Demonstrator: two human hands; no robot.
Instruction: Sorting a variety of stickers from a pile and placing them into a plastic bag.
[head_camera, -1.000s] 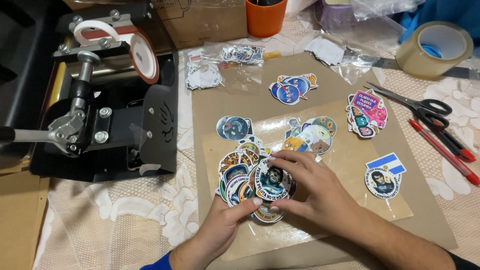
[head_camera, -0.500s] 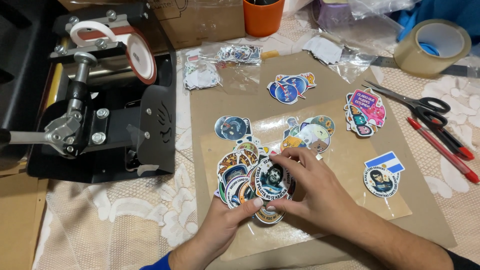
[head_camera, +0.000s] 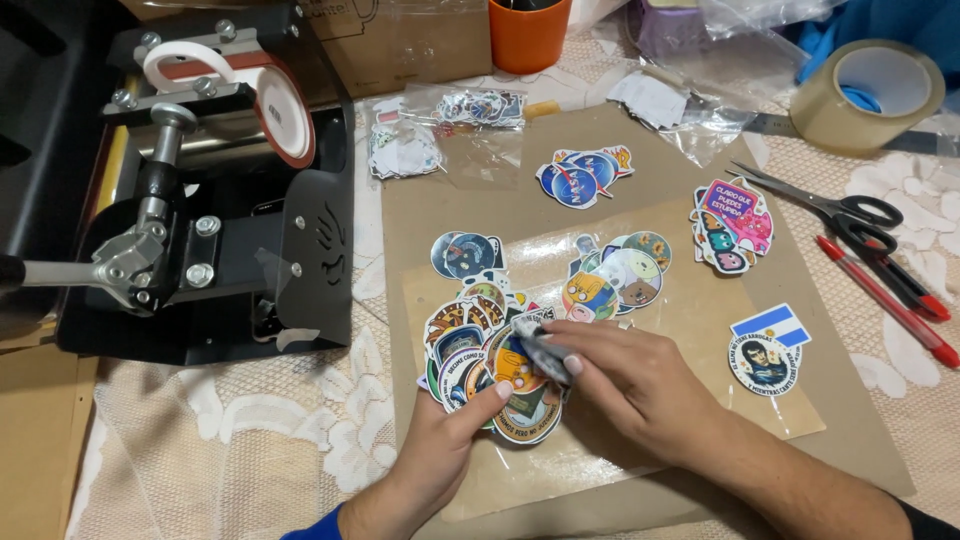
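Lifting sticker (head_camera: 540, 350) off pile (head_camera: 480, 360); earlier flat, right hand (head_camera: 640, 385).

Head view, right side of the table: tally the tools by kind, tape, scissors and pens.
Tape roll: 1
Scissors: 1
Red pens: 2
Total: 4

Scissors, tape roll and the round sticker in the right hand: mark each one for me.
scissors (head_camera: 868, 212), head view, on the black handle loops.
tape roll (head_camera: 866, 122), head view, on its tan outer wall.
round sticker (head_camera: 538, 346), head view, on the edge lifted by the right hand (head_camera: 640, 390).
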